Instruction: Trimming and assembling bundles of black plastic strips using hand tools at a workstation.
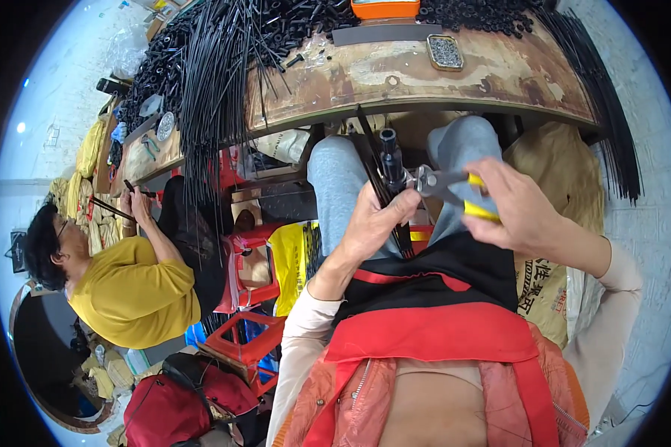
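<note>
My left hand (380, 223) is closed round a bundle of thin black rods (368, 141) and a black tubular fitting (392, 158) with a ringed top, held upright above my lap. In my right hand (518, 205) is a pair of pliers (446, 185) with yellow-and-dark grips. The jaws are at the fitting's side, just above my left thumb; whether they bite on it I cannot tell. My right fingers wrap round the grips, which stand apart. The lower ends of the rods pass behind my left hand.
Ahead is a worn wooden table (395, 83) with heaps of black fittings (306, 26), a tin of small metal pieces (445, 53) and an orange container (385, 9). Long black rods (216, 89) hang over its edge. At left, a person in yellow (134, 298) works beside a red stool (250, 335).
</note>
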The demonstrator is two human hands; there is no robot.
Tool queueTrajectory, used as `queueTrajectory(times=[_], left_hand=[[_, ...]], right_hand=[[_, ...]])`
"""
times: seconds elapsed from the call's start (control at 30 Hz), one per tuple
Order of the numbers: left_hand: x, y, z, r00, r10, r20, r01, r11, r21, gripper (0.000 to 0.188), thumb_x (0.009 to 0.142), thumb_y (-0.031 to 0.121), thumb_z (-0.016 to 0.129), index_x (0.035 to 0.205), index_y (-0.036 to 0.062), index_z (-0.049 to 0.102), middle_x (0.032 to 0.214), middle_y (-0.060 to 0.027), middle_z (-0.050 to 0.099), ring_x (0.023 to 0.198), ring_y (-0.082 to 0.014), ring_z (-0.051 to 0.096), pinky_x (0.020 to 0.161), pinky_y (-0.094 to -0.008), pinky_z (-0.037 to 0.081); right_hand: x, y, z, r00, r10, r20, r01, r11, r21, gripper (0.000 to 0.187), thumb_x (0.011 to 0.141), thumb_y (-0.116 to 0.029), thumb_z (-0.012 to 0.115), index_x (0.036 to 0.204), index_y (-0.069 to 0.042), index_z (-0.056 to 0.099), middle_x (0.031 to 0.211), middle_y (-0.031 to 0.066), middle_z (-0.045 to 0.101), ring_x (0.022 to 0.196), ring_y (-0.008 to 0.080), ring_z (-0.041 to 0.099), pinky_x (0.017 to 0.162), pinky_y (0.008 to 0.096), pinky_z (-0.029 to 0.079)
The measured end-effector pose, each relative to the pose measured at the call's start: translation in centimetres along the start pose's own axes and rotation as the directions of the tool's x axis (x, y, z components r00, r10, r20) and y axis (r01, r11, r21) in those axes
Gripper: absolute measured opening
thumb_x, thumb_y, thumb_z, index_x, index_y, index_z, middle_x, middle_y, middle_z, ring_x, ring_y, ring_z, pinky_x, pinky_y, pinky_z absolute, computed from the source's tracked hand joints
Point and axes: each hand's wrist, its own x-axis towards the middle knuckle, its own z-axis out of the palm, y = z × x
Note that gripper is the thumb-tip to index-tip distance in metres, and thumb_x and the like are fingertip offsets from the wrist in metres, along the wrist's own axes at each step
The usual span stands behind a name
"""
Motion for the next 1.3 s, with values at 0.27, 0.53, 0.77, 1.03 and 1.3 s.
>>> queueTrajectory(times=[0.27,0.53,0.77,1.03,1.3], left_hand=[[0.3,0.5,0.4,0.999,0.049,-0.003,-0.049,0.999,-0.011,0.039,0.090,0.019,0.067,0.122,0.0023,0.054,0.067,0.0039,0.048,0.057,-0.0043,0.044,0.051,-0.0200,0.035],[1.5,1.6,0.9,0.999,-0.010,-0.041,0.015,0.992,0.127,0.041,0.089,0.021,0.070,0.121,-0.0011,0.057,0.068,0.0033,0.052,0.059,-0.0058,0.049,0.057,-0.0212,0.040],[1.3,1.0,0.0,0.990,-0.044,0.134,0.032,0.995,0.094,0.059,0.083,0.032,0.075,0.120,-0.0077,0.052,0.075,-0.0015,0.053,0.056,-0.0068,0.044,0.051,-0.0213,0.033],[1.6,0.9,0.3,0.999,0.016,0.042,-0.022,0.992,0.127,0.040,0.091,0.021,0.064,0.122,-0.0026,0.056,0.063,0.0054,0.046,0.056,-0.0027,0.040,0.051,-0.0193,0.031],[1.2,0.8,-0.1,0.982,0.019,0.186,-0.045,0.990,0.133,0.038,0.086,0.028,0.071,0.108,-0.0015,0.059,0.068,0.0031,0.051,0.059,-0.0049,0.045,0.053,-0.0205,0.035]], right_hand=[[2.1,-0.6,-2.8,0.591,0.170,0.788,-0.778,0.378,0.502,0.045,0.081,-0.006,0.066,0.121,0.002,0.046,0.066,0.0064,0.056,0.047,0.0192,0.057,0.044,0.0315,0.045],[-1.2,0.6,0.5,0.996,0.075,-0.048,-0.073,0.996,0.053,0.046,0.083,-0.013,0.064,0.124,-0.001,0.046,0.092,0.0160,0.057,0.076,0.0305,0.059,0.068,0.0362,0.048],[0.1,-0.9,-2.8,0.533,0.195,0.823,-0.835,0.279,0.474,0.039,0.082,-0.006,0.064,0.118,0.000,0.049,0.078,0.0062,0.060,0.075,0.0174,0.066,0.062,0.0324,0.050],[-1.4,0.8,0.7,0.988,-0.018,-0.151,0.006,0.997,-0.082,0.046,0.086,-0.012,0.064,0.126,-0.002,0.047,0.071,0.0114,0.056,0.061,0.0241,0.060,0.058,0.0340,0.047],[-2.2,1.4,1.2,0.582,-0.121,0.804,-0.811,-0.168,0.561,0.033,0.085,-0.013,0.060,0.110,0.003,0.046,0.061,0.0074,0.052,0.037,0.0127,0.047,0.036,0.0247,0.039]])
